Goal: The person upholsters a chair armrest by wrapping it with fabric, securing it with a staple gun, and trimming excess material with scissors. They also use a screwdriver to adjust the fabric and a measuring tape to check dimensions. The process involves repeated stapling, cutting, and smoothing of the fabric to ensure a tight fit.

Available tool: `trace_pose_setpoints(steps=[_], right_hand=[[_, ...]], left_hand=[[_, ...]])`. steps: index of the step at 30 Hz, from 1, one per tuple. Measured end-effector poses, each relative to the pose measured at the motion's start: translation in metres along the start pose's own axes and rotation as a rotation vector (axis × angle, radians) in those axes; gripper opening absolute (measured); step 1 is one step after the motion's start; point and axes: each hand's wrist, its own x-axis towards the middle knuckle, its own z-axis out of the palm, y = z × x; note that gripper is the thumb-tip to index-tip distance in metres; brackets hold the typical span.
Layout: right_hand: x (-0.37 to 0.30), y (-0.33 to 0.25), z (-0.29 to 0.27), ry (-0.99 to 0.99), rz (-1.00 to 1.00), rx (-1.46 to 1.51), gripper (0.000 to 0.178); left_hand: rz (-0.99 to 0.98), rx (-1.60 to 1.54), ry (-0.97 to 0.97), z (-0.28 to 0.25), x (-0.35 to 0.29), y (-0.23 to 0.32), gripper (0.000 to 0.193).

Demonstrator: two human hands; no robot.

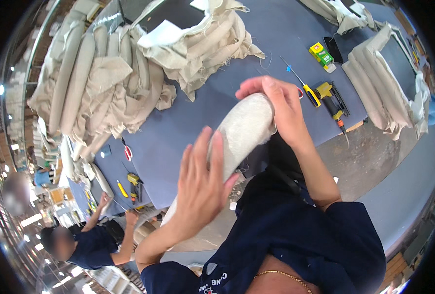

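Note:
A long padded piece covered in beige fabric [242, 128], with a rounded end, slants in front of my body above the table's near edge. My right hand [283, 110] curves around its upper rounded end, fingers over the far side. Lower down, my left hand [200, 179] lies against its side, with fingers stretched out and slightly apart. Part of the piece runs hidden behind my left hand. Near my right hand, a yellow-handled screwdriver [311, 96] and a yellow and black staple gun [332, 100] rest on the grey-blue table [203, 110].
Heaps of beige fabric-covered pieces [100, 83] fill the far left, and more pieces [374, 88] lie right. A green-yellow box [322, 56], black phone [333, 50] and red-handled scissors [127, 153] lie about. A co-worker [97, 245] works at lower left near another staple gun [133, 186].

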Motion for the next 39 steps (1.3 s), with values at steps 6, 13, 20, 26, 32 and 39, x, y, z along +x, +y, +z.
trace_pose_setpoints(steps=[6, 13, 20, 26, 32, 39], right_hand=[[0.044, 0.085, -0.169, 0.475, -0.214, -0.722, 0.036], [-0.010, 0.232, -0.352, 0.528, 0.331, -1.494, 0.082], [-0.031, 0.223, -0.344, 0.529, 0.609, -1.642, 0.093], [-0.022, 0.157, -0.397, 0.185, 0.326, -1.272, 0.072], [-0.020, 0.119, -0.243, 0.540, 0.063, -0.799, 0.024], [0.006, 0.066, -0.027, 0.229, 0.024, -0.059, 0.024]], left_hand=[[0.032, -0.217, -0.104, -0.021, 0.096, -0.031, 0.096], [-0.076, -0.469, -0.056, 0.000, 0.142, -0.079, 0.078], [-0.202, -0.762, -0.207, -0.009, 0.185, -0.115, 0.050], [-0.155, -0.818, -0.165, 0.026, 0.215, -0.163, 0.059], [-0.250, -0.805, -0.143, 0.008, 0.196, -0.150, 0.063], [-0.230, -0.779, -0.163, 0.030, 0.201, -0.180, 0.076]])
